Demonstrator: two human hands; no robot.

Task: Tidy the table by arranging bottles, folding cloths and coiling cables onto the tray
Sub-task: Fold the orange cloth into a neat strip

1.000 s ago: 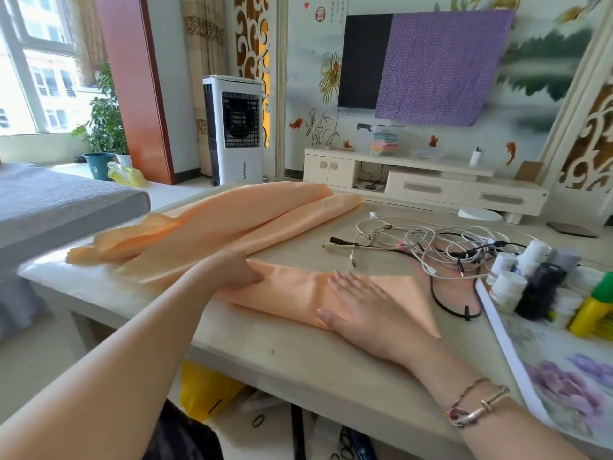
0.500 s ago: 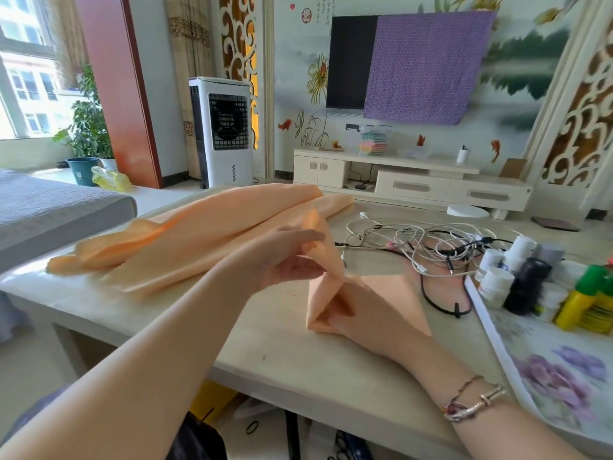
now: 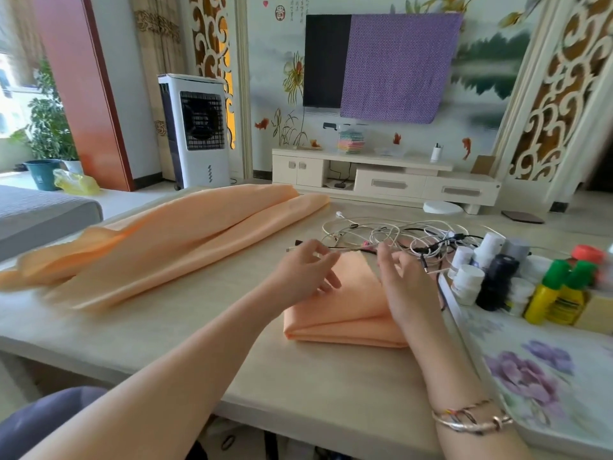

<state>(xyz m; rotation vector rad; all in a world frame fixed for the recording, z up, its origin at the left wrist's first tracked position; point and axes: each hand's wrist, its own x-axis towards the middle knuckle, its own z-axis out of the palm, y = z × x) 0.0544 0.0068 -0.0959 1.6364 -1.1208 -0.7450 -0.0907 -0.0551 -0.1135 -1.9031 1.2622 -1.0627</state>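
A small orange cloth lies folded into a thick rectangle on the table, just left of the floral tray. My left hand hovers over its far left corner with fingers loosely spread. At the cloth's far right edge is my right hand, fingers relaxed; neither hand plainly grips the fabric. A tangle of white and black cables lies right behind the hands. Several bottles stand on the tray's far end, among them two yellow ones with green caps.
A long orange cloth lies loosely bunched across the left half of the pale table. Beyond the table are a white TV cabinet and an air cooler. A grey bed edge is at the left.
My left hand carried the lifted cloth end over to the right and laid it down, so the small cloth is now folded in a compact rectangle. Both hands now sit at its far edge.
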